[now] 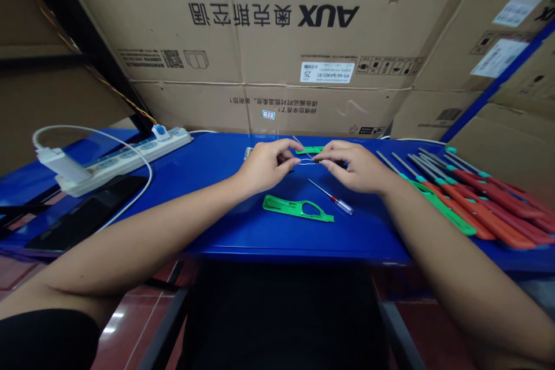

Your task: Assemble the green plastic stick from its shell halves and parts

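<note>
"One power strip [124,165] sits at the far left of the counter [243,237], with a flat dark device [91,211] just in front of it. What comes next along?"

"The left hand [264,167]. Its thumb and fingertip appear to pinch the white wires [307,160]."

"So where do those lie relative to it?"

"Just off its fingertips, bridging the short gap to the right. One green shell piece [286,206] rests on the counter nearer the person, apart from both hands; another green piece [310,150] lies just behind the wires."

"And at the wires' other end?"

"A small dark part [318,162], gripped between the thumb and fingers of the right hand [358,167], which cover much of it."

"Which step is this, would you say?"

"Handling the wires at that dark part, I'd judge. The next move calls for a light pinch on the left and a steady grip on the right."

"Anything further over?"

"A screwdriver [342,204] lies untouched below the right hand, then a row of red and orange lighters [507,208] beyond the right forearm."
</note>
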Tool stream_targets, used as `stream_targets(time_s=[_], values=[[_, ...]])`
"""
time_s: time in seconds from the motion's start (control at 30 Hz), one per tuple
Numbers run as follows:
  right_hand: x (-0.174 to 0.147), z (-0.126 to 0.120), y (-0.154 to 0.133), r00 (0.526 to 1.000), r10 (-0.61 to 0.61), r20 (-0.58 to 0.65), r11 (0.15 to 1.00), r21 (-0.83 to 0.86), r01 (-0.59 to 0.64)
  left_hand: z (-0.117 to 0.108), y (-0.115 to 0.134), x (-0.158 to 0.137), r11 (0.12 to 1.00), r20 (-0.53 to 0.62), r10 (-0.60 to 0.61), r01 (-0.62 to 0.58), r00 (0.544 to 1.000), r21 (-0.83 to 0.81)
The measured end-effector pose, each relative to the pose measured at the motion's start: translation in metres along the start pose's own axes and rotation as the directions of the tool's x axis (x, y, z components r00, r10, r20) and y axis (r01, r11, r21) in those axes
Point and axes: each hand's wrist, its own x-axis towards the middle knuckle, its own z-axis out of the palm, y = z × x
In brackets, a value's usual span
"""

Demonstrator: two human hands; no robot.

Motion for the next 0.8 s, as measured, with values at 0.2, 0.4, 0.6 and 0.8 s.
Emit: stream_targets(time_s=[0.2, 0.4, 0.6, 0.8], values=[[-0.0004, -0.0015, 0.0001, 0.998, 0.057, 0.024, 0.998, 0.024, -0.057, -0.0043, 0.0008, -0.0004, 0.998, 0.076, 0.027, -0.031, 0.997, 0.049], [-0.0024, 0.0004, 0.0046, 0.988, 0.128, 0.083, 0.982, 0.132, -0.138, -0.0068, 0.0019, 0.0006, 0.983, 0.224, 0.069, -0.105, 0.972, 0.153], [-0.0025, 0.0006, 0.0049, 0.980, 0.150, 0.131, 0.964, 0.200, -0.174, -0.0072, 0.0012, -0.0001, 0.960, 0.227, 0.139, -0.188, 0.964, 0.209], [-0.0006, -0.0005, 0.0003, 0.988, 0.064, 0.140, 0.984, 0.153, -0.086, -0.0023, 0.0034, -0.0014, 0.978, 0.224, 0.116, -0.151, 0.968, 0.144]])
